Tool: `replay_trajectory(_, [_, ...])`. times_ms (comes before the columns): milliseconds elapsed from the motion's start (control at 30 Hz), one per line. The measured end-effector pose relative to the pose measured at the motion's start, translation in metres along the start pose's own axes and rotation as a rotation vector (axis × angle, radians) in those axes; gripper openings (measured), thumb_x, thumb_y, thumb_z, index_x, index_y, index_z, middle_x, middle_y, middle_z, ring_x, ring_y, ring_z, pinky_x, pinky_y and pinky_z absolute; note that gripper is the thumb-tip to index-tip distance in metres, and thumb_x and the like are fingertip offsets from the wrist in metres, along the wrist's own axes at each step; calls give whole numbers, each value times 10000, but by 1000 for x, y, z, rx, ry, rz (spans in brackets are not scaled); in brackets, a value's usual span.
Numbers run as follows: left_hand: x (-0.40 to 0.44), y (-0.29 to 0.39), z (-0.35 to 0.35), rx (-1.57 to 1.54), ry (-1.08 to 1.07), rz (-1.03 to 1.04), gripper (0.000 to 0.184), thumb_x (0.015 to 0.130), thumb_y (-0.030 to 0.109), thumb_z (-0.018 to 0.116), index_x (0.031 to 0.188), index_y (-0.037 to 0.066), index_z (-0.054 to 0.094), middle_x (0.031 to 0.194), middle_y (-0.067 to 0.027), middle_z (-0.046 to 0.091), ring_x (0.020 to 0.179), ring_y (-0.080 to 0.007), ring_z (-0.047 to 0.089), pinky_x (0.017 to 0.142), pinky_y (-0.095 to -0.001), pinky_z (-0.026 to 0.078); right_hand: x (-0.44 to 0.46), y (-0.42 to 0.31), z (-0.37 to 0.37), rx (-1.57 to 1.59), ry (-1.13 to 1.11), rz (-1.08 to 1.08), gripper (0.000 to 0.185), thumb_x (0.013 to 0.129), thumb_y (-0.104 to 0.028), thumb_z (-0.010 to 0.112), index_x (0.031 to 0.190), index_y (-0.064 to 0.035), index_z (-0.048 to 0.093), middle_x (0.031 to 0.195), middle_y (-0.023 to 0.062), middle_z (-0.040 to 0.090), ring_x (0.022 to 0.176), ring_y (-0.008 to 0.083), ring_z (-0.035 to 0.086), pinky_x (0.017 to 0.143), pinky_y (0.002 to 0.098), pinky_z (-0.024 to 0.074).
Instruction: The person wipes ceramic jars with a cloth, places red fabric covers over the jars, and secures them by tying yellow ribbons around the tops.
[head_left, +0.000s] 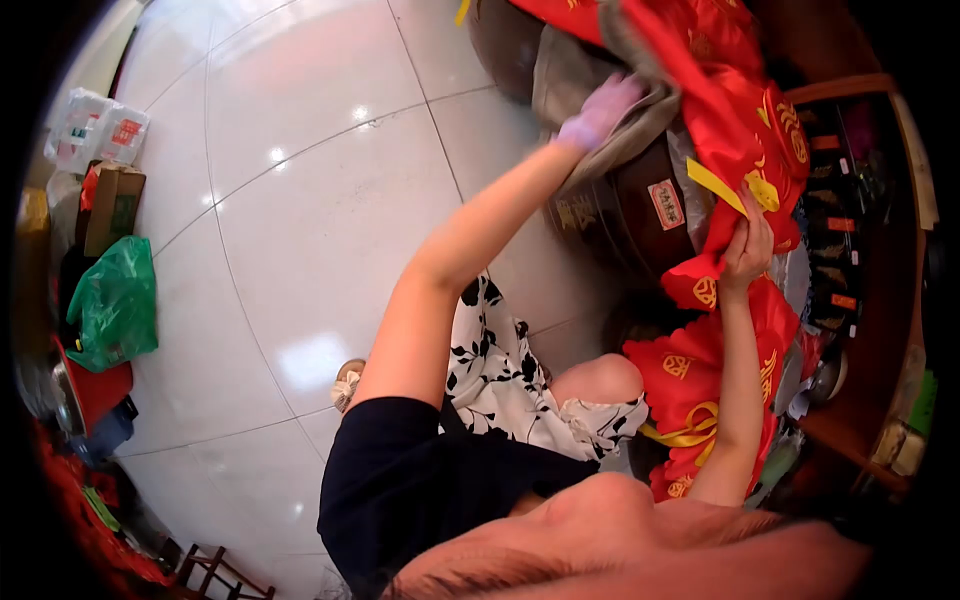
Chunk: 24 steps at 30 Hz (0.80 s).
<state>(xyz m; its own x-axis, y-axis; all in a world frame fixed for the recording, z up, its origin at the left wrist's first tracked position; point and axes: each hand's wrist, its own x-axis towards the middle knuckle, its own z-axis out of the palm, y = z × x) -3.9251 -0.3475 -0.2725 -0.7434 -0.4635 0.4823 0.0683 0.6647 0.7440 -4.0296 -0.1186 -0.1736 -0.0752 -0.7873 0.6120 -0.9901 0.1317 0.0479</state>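
Note:
My left hand (605,108), in a pale lavender glove, grips a grey-brown cloth (565,85) at the upper centre; motion blurs its fingers. The cloth lies over the side of a dark brown jar (625,215) with a white-and-red label (665,204). On the right, my bare right hand (748,245) is closed on red fabric with gold characters (735,130), near a yellow ribbon (716,186). More red fabric (680,370) with a yellow bow hangs below, beside my right forearm.
Dark wooden shelves (855,420) with several dark boxes stand at the right. Along the left edge are a green plastic bag (115,300), a cardboard box (115,208) and clear-wrapped packages (97,130). Pale floor tiles (310,220) lie between. A small wooden stool (215,572) is at the lower left.

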Motion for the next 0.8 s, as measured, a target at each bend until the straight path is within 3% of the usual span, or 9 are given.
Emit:
replay_trajectory(67, [37,-19,-2,271,-129,0,354,834,300,449,1111,93,525,1199,-120,464,1088,-283,434,909,-330,356,0,3,1,-2,23,-22,286,853,-72,378,1055,-14,572,1076,106,591,1011,246,550,858,312,395])
replay_trajectory(367, [-4,-79,41,510,-231,-110,339,824,288,450,1082,82,531,1152,-121,482,1063,-272,448,876,-338,367,-1,19,4,-14,102,-14,289,775,-71,430,1007,-70,602,1013,95,613,933,245,585,793,326,431])
replay_trajectory(500, [-47,-58,59,535,-242,-50,333,820,282,451,1069,77,533,1132,-121,490,1052,-266,455,862,-342,372,-26,42,12,-91,82,83,301,830,-137,383,1056,-61,566,1062,109,581,990,288,538,840,347,405])
replay_trajectory(600, [-80,-31,73,565,-251,-4,328,816,278,451,1059,73,535,1116,-121,496,1043,-262,459,851,-345,375,-12,25,-14,-54,-6,166,307,767,-146,396,995,-51,578,1075,141,571,1002,298,524,854,383,386])
replay_trajectory(800, [-148,30,117,624,-469,157,319,810,269,452,1040,66,539,1086,-122,508,1026,-255,469,829,-350,382,-28,52,-10,-118,53,193,287,781,-133,415,1008,-57,573,1055,129,577,985,298,523,864,382,380])
